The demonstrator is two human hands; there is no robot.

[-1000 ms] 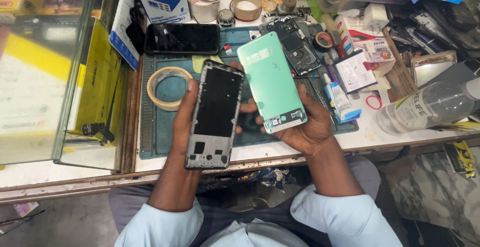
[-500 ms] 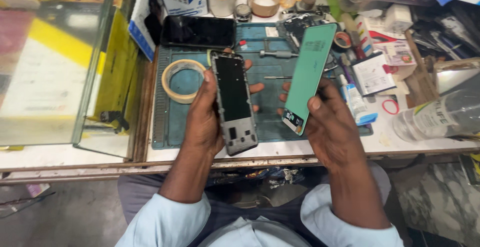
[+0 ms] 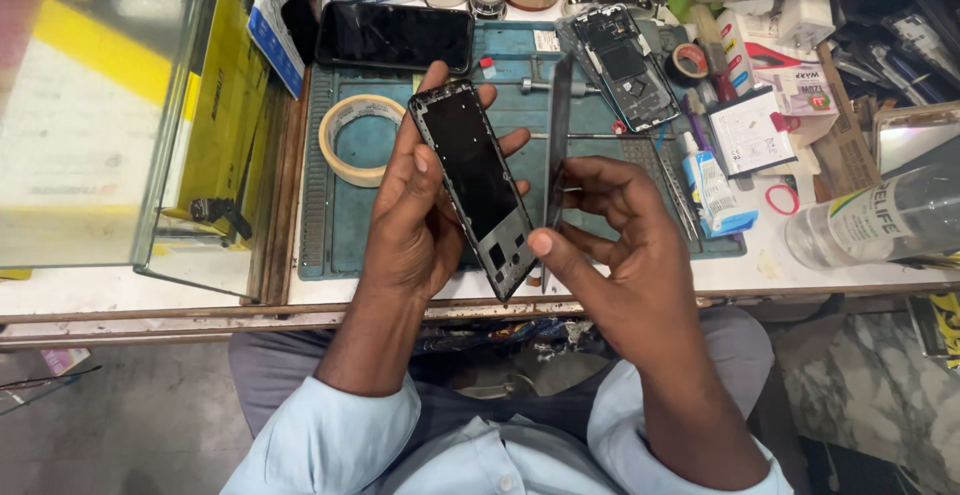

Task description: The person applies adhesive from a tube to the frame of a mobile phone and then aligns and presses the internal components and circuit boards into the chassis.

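Over the middle of the green work mat (image 3: 350,225), the left hand (image 3: 415,220) is wrapped around a black phone frame (image 3: 472,185), thumb lying on its left edge and fingertips showing past its right edge, so the grip is closed on it; the frame tilts with its top toward 11 o'clock. Just at 3 o'clock from it, the right hand (image 3: 615,245) pinches a thin back cover (image 3: 557,140) that stands edge-on to the camera, thumb near its lower end and fingers curled behind, a closed hold too. Frame and cover sit close together, nearly touching at the bottom. At 9 o'clock of the left hand a roll of tape (image 3: 352,138) lies on the mat; at 12 o'clock a dark phone (image 3: 395,37) lies face up, and at 1 o'clock an opened phone (image 3: 625,65) shows its insides. A small glue bottle (image 3: 712,187) and a clear plastic bottle (image 3: 880,220) lie out toward 3 o'clock. Nothing lies between the hands and the mat. Both forearms rise from pale blue sleeves (image 3: 340,435) at 6 o'clock, wrists bent inward.
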